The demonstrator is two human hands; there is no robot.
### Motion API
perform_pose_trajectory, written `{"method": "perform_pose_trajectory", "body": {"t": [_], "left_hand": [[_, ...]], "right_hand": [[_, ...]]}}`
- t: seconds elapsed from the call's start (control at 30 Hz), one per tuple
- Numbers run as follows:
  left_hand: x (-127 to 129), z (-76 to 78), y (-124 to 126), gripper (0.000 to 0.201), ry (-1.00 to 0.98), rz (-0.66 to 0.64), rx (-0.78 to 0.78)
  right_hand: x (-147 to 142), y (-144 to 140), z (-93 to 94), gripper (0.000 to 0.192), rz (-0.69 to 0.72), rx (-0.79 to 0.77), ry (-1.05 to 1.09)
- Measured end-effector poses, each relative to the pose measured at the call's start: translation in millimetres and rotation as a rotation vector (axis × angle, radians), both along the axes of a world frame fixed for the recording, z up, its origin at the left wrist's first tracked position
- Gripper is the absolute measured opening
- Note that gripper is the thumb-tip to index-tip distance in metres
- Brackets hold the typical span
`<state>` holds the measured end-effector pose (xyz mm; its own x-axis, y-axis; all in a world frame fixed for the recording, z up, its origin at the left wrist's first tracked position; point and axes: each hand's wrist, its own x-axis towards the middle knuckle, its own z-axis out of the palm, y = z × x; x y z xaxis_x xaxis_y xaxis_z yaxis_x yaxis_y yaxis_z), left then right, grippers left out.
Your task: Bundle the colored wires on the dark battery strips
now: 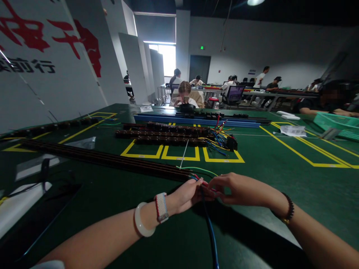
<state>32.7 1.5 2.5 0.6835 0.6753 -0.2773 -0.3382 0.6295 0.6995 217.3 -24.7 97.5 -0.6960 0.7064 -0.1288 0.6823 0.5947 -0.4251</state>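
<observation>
A long dark rail-like bar (117, 160) runs across the green table from the left, and wires come out of its near right end. My left hand (189, 194) is closed on these wires just past the bar's end. Pinched beside it, my right hand (230, 188) holds the red wire (206, 183). A blue cable (211, 231) hangs from beneath my fingers toward the front edge. The green-yellow wire (202, 169) arcs behind my hands. A white cable tie (183, 155) sticks up near the bar's end.
Behind lie several similar dark bars (168, 136) with bundled coloured wires (221, 138). Blue rails (196, 119) stretch along the far side. A green basket (336, 125) stands at right, a tablet-like dark panel (47, 216) at left. A person (184, 95) sits opposite.
</observation>
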Motion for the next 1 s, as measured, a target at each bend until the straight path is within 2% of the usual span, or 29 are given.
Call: {"method": "perform_pose_trajectory", "body": {"t": [0.1,0.2,0.3,0.43,0.5,0.6,0.73,0.83,0.93,1.0], "left_hand": [[-1,3.4,-1,0.031,-0.012,-0.025,0.002],[-2,6.2,-1,0.030,-0.020,-0.055,-0.005],[-2,7.1,-1,0.025,0.006,-0.057,0.012],[-1,6.3,-2,0.016,0.049,-0.034,0.049],[0,6.1,-2,0.015,0.061,-0.029,0.065],[1,5.6,-1,0.014,0.061,-0.037,0.081],[1,2.9,0,0.012,0.059,-0.032,0.059],[1,-0.3,0,0.016,0.033,-0.021,0.069],[2,-4.0,-1,0.017,0.027,-0.005,0.076],[2,-6.1,0,0.015,0.036,0.009,0.078]], "right_hand": [[9,4,1.7,0.033,-0.070,0.024,-0.023],[19,15,-5.7,0.029,-0.149,0.085,0.054],[27,32,-21.2,0.021,-0.263,0.042,0.261],[26,57,-41.4,0.033,-0.382,-0.167,0.636],[18,66,-43.5,0.036,-0.447,-0.173,0.735],[-4,74,-33.9,0.034,-0.450,-0.067,0.721],[-48,79,-15.5,0.025,-0.302,0.212,0.532],[-77,84,-12.1,0.018,-0.186,0.423,0.397],[-88,93,-16.1,0.017,-0.176,0.494,0.364],[-83,96,-18.2,0.017,-0.216,0.454,0.390]]}}
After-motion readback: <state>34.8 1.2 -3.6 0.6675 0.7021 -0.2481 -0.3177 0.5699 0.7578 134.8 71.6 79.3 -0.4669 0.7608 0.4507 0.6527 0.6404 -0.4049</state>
